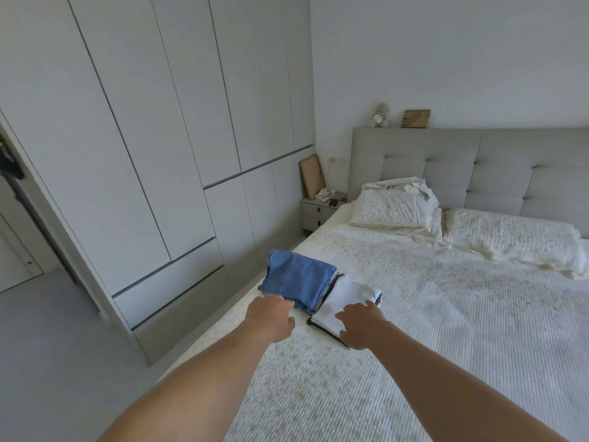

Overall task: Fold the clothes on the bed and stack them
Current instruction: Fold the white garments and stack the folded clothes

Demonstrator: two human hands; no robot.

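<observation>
Both arms are reaching forward over the near left part of the bed (414,314). The left hand (271,317) is lying at the near edge of a folded blue garment (299,280), fingertips touching or tucked under that edge; whether the fingers are gripping the cloth cannot be told from this angle. The right hand (360,327) is resting on a folded white garment (347,301), fingers spread and loosely bent, pressing on the top layer rather than clutching it.

The white garment is sitting on something dark-edged, a thin black border showing along its near and left sides. The two folded piles are lying side by side, touching, the blue one nearer the bed's left edge.

The bed is wearing a pale textured coverlet. Two pillows (392,207) are lying at the far end against a grey tufted headboard (446,164), with crumpled white fabric draped on the left one. A small plush toy (381,115) and a wooden frame (416,119) are standing on the headboard's top. A grey nightstand (318,215) is standing beside the bed, another frame leaning behind it. Tall grey wardrobe doors (159,138) are filling the left wall.
</observation>
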